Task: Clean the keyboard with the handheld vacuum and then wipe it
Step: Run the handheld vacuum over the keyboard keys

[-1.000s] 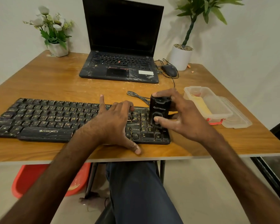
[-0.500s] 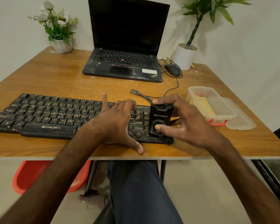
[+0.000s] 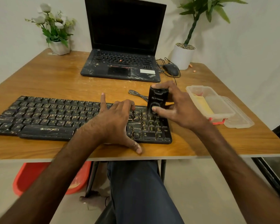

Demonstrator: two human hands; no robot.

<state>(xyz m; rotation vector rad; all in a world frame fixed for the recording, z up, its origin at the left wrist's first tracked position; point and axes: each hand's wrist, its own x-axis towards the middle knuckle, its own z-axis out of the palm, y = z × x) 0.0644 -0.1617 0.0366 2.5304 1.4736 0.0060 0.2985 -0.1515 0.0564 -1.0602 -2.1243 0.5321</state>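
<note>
Fingers of my right hand curl over the top of the handheld vacuum, and the thumb lies against the round ring on its front, so the hand grips it from both sides. The vacuum stands upright on the keyboard, at the number-pad end under this hand.

Just beside it my left hand rests on the keys, holding nothing: forefinger stretched out straight, the other fingers loosely bent on the keys, thumb down on the bench at the keyboard's near edge.

A thin cable runs off behind the vacuum. Outward from the right hand sits a clear plastic container with its lid next to it. Beyond both hands stand an open laptop, a mouse, a white plant pot and a small pot of flowers.
</note>
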